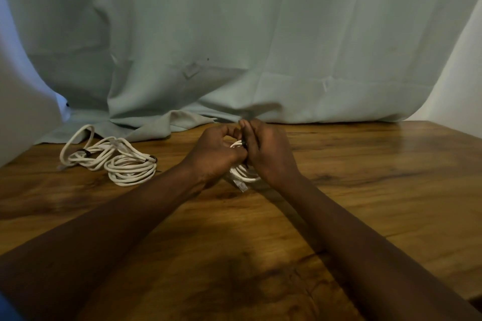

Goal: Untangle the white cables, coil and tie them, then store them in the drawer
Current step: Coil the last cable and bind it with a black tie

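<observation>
Far left edge of frame: blurred pale panel point(23, 112), nature not discernible. Across the upper frame: grey-green cloth backdrop point(234, 34), hanging in folds, lower hem spilling onto the back of the brown wood-grain counter point(365, 190).

Left of centre, flat on the counter: left coil of white round cable point(86, 156), loosely wound, one loop reaching up toward the cloth hem, bound by a thin black tie point(84, 152). At its lower-left end: clear plug point(60, 167), resting on the wood. Just right of it and touching: middle coil of white round cable point(130, 171), tighter and rounder, bound by a second black tie point(154, 158) at its right edge. Both well apart from the hands.

Centre of frame: left hand point(216, 151), back toward the camera, fingers curled round the held coil of white round cable point(242, 173). Low over the counter; contact with the wood not discernible. Visible between the two hands: only the lower loops and a short upper arc of white cable. Protruding below the hands: clear plug end point(241, 186).

Immediately right, touching the left hand: right hand point(271, 154), fingers closed on a black strap point(244, 144) running down the right side of the held coil. Exact pinch point hidden by the fingers. Bare forearms entering from the lower left and lower right of frame.

Far right, upper part of frame: plain white wall point(459, 73) beside the backdrop.
</observation>
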{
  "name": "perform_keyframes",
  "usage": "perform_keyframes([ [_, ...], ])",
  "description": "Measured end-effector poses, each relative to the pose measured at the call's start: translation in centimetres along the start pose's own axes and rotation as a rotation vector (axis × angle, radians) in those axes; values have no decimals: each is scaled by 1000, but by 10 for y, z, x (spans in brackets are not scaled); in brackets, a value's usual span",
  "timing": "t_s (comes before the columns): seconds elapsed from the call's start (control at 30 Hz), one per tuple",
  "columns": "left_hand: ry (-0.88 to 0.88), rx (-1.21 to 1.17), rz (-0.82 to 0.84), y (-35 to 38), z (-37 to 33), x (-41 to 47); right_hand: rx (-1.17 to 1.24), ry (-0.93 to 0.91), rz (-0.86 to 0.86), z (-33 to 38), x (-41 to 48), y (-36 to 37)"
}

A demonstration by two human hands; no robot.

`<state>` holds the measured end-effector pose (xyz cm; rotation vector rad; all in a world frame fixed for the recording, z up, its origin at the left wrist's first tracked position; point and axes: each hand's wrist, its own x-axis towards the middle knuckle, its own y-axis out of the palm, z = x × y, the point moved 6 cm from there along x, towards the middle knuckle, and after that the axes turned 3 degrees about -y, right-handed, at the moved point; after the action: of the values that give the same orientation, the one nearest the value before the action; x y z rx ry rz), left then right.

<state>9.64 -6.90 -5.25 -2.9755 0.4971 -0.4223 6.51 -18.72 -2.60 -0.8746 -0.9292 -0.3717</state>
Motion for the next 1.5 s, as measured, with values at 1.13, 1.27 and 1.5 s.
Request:
perform_keyframes([
  [1.13,-105,-101,138,2,0,-8,261,236,126,-23,0,6],
  [1.27,-99,-29,99,1,4,-6,158,156,133,-21,1,4],
  [1.5,286,644,-42,3,-18,-14,137,220,165,-31,0,6],
])
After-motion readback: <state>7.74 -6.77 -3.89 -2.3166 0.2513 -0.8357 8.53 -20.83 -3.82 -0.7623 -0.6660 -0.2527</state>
